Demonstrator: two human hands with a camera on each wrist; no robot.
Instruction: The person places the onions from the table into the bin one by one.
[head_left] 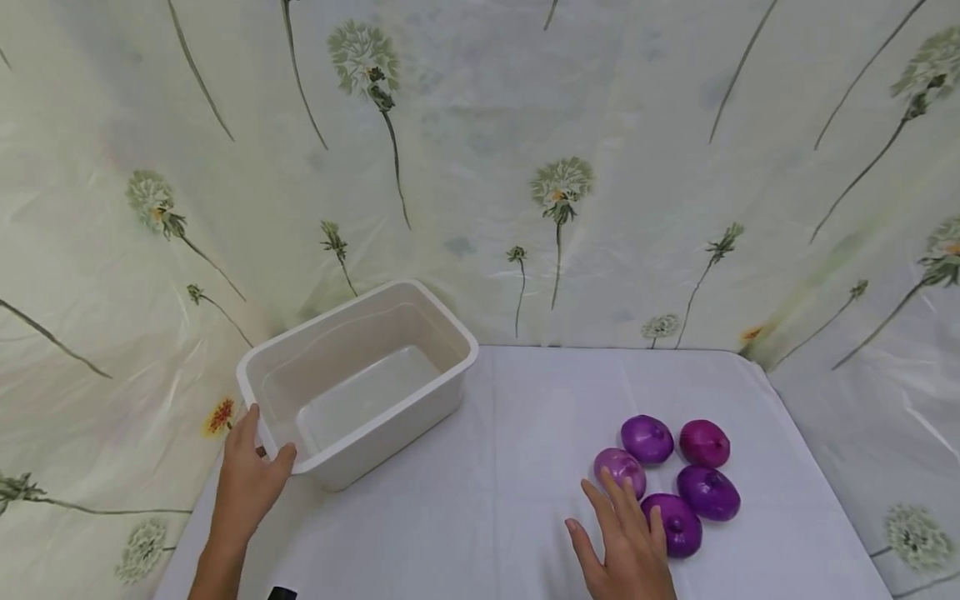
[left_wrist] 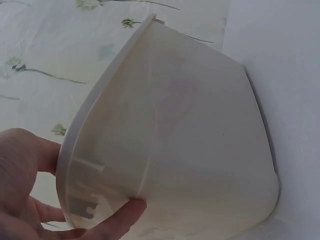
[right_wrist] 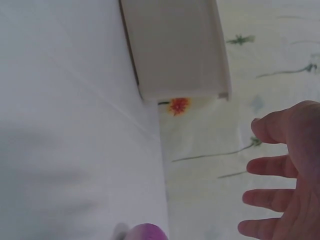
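Note:
An off-white plastic bin (head_left: 397, 433) stands at the table's left, its inside bare. My left hand (head_left: 251, 479) grips its near left corner, fingers outside the wall and thumb over the rim. The left wrist view shows that hand (left_wrist: 20, 175) around the edge of the bin (left_wrist: 200, 110). To the right lies a cluster of several purple onions, among them a paler one (head_left: 618, 468), a reddish one (head_left: 704, 442) and a dark one (head_left: 708, 492). My right hand (head_left: 626, 537), fingers spread and holding nothing, overlaps the nearest onions in the head view.
A white cloth covers the table (head_left: 555, 417). Behind and on both sides hangs a flower-printed sheet (head_left: 465, 167), close to the bin's back edge. A small black object (head_left: 282, 593) shows at the near left edge of the view.

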